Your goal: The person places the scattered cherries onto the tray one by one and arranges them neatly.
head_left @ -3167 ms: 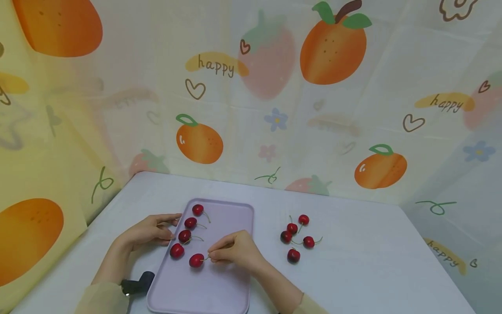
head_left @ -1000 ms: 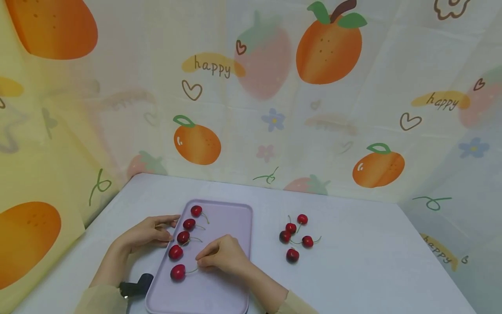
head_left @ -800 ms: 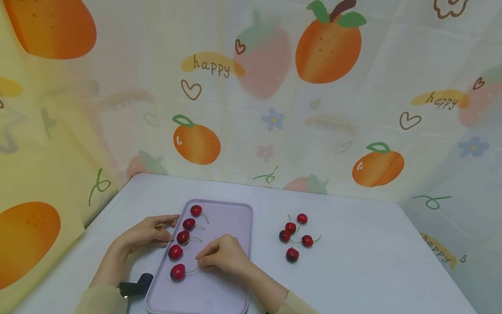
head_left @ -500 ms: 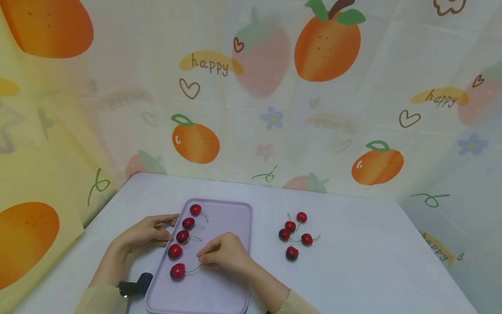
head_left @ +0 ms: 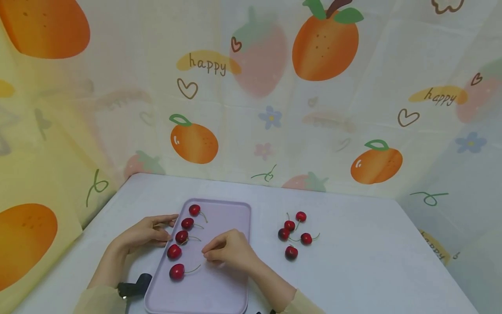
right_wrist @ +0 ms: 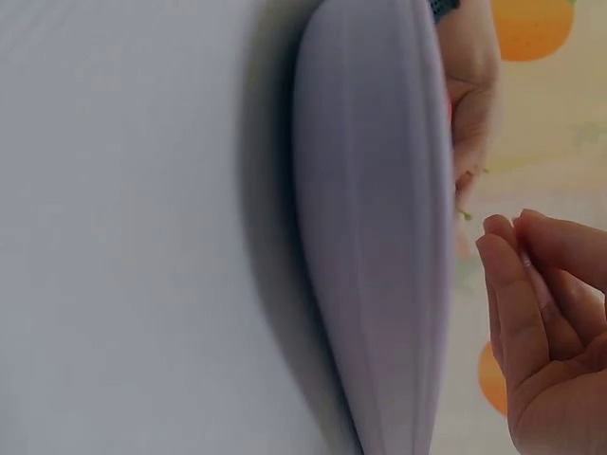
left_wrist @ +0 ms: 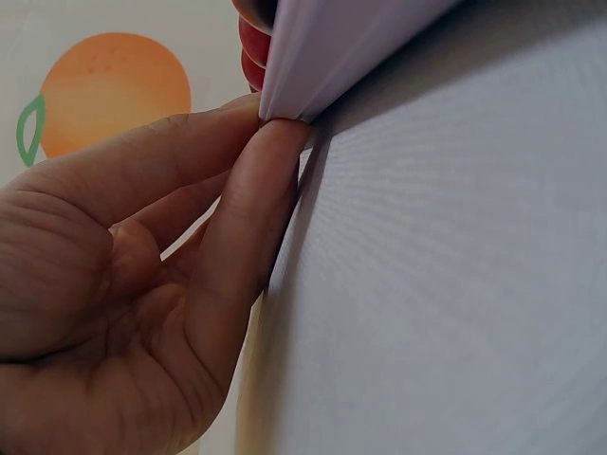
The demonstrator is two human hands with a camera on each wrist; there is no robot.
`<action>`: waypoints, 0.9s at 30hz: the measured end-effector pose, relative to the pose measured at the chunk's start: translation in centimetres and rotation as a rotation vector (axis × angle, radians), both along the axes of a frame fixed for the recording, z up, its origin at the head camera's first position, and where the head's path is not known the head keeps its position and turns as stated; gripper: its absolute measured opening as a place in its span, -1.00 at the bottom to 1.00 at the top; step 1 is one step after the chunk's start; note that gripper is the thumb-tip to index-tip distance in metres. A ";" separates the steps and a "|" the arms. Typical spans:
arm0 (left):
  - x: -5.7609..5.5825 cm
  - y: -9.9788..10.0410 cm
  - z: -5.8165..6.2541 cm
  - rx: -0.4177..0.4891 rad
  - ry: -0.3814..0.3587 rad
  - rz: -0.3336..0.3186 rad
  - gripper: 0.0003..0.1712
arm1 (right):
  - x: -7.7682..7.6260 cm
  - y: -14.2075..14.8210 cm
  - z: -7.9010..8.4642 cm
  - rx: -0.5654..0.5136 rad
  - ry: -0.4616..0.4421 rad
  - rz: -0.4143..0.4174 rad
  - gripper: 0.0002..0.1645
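Observation:
On the lilac tray [head_left: 208,293], several red cherries form a row along its left side. Nearest the front is a cherry [head_left: 177,271] whose stem points right. My right hand [head_left: 231,250] hovers over the tray just beyond that stem, thumb and fingertips close together and holding nothing. The right wrist view shows this hand [right_wrist: 555,322] past the tray's side. My left hand [head_left: 147,231] touches the tray's left edge with thumb and extended fingers. In the left wrist view, the thumb [left_wrist: 251,190] lies against the tray's outer wall [left_wrist: 332,57].
A loose cluster of several cherries [head_left: 289,225] lies on the white table [head_left: 353,261] right of the tray. A black device [head_left: 137,285] sits at the left wrist beside the tray. A fruit-patterned cloth [head_left: 243,131] hangs behind the table.
Earlier, the right hand moved the front cherry left by its stem, to the end of the row. It has since released the stem and risen slightly away. The left hand stays at the tray.

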State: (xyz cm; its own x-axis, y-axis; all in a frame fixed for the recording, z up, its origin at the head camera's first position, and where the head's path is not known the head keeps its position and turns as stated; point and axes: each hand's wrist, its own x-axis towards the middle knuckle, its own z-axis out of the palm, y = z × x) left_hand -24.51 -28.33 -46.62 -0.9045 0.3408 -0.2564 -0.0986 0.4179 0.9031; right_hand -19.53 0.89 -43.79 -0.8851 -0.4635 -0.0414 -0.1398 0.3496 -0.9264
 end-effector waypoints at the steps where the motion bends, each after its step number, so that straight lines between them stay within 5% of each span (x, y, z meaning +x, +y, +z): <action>1: 0.0 0.0 0.0 0.002 -0.001 0.000 -0.19 | -0.1 0.2 0.0 -0.003 -0.001 0.002 -0.91; 19: 0.2 -0.2 0.1 0.068 -0.002 -0.035 -0.20 | -2.1 5.7 1.7 -0.156 -0.103 -0.089 -0.74; 27: 0.2 -0.1 0.2 0.053 -0.010 -0.016 -0.20 | -3.3 9.7 2.8 -0.158 -0.076 -0.168 -0.61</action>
